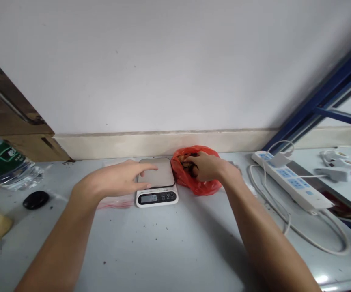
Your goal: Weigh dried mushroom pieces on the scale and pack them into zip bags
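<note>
A small kitchen scale (157, 183) sits on the grey table (163, 243) near the wall, its display facing the person so the reading can be seen. The left hand (119, 178) lies nearly flat, fingers stretched over the scale's left edge and onto the metal plate, holding nothing; it seems to steady the scale. At three o'clock from the scale, touching its side, a red plastic bag (198, 184) lies open. The right hand (207, 167) is curled into the bag's mouth, fingers bent around some dark, brownish pieces inside; whether it has a firm pinch on them I cannot tell. A clear pouch (114, 201) lies under the left wrist. A power strip (291, 180) lies further at three o'clock, a bottle (5, 162) at nine
</note>
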